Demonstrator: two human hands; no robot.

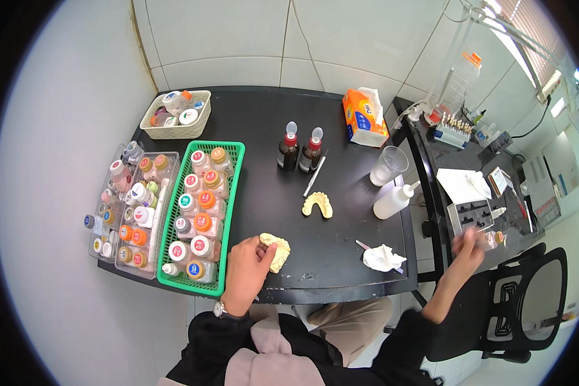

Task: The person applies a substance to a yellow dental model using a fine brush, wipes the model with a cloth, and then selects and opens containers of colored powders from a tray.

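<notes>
My left hand is closed on a yellowish plaster dental cast at the front of the black table. A second cast, arch-shaped, lies farther back, apart from both hands. My right hand reaches far to the right, over the side desk's near edge. It is beside a grey tray with dark slots and a small jar with an orange lid. Motion smears its fingers, so whether anything is in them does not show.
Left of my left hand stands a green basket of powder jars, with clear boxes of jars beyond. Two brown dropper bottles, a slim tool, a plastic cup, a white squeeze bottle and crumpled tissue occupy the table.
</notes>
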